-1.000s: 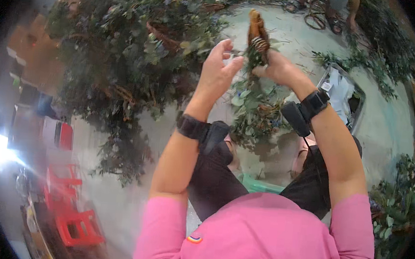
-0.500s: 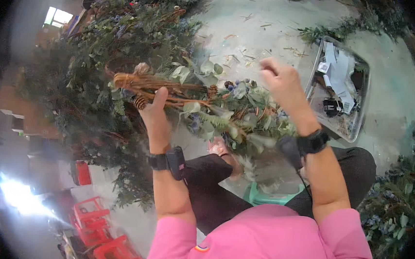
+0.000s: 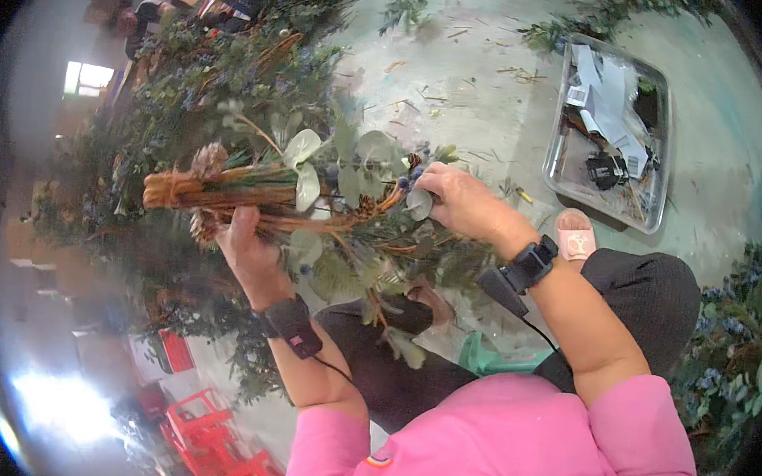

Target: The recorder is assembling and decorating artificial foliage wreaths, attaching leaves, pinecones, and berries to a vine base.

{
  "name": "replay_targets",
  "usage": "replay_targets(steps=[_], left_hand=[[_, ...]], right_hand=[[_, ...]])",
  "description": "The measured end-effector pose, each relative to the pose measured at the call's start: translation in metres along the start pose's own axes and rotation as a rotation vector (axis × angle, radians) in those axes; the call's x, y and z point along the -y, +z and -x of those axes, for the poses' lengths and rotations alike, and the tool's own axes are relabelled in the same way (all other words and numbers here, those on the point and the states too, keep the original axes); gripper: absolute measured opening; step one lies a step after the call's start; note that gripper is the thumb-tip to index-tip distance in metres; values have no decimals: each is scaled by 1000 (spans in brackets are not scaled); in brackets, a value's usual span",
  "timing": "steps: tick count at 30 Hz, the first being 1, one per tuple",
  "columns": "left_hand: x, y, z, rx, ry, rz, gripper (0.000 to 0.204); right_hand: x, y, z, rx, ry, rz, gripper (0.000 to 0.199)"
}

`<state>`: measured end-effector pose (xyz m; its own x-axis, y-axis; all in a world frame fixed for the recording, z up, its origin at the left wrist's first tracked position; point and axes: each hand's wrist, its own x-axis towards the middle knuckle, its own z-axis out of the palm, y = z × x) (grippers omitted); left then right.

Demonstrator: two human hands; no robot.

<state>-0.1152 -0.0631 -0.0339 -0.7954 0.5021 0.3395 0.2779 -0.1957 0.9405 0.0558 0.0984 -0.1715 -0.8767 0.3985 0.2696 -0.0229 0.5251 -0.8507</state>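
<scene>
Heaped green foliage [image 3: 169, 87] beyond both hands backs a bundle of brown stems, pine cones and pale round leaves [image 3: 286, 199], held level so its head faces the right hand [image 3: 464, 204], the left hand [image 3: 242, 236] clamped under its stalks, right fingers pinching a leaf; metal tray [image 3: 649, 183] farther right.

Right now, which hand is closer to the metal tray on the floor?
The right hand. It works at the leafy end of the bouquet, on the side toward the metal tray. The left hand grips the stems, farther from the tray.
</scene>
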Motion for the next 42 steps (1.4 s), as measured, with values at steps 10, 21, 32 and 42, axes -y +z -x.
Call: replay_targets(steps=[10, 21, 32, 42], left_hand=[[35, -1, -34, 427, -80, 259, 55], [31, 50, -18, -114, -93, -235, 63], [31, 48, -31, -248, -11, -326, 52], [51, 73, -31, -97, -11, -301, 58]], right_hand=[[-6, 19, 14, -21, 134, 111, 33], [-11, 46, 18, -72, 82, 127, 31], [-14, -26, 3, -129, 74, 83, 26], [62, -322, 21, -359, 32, 358, 20]])
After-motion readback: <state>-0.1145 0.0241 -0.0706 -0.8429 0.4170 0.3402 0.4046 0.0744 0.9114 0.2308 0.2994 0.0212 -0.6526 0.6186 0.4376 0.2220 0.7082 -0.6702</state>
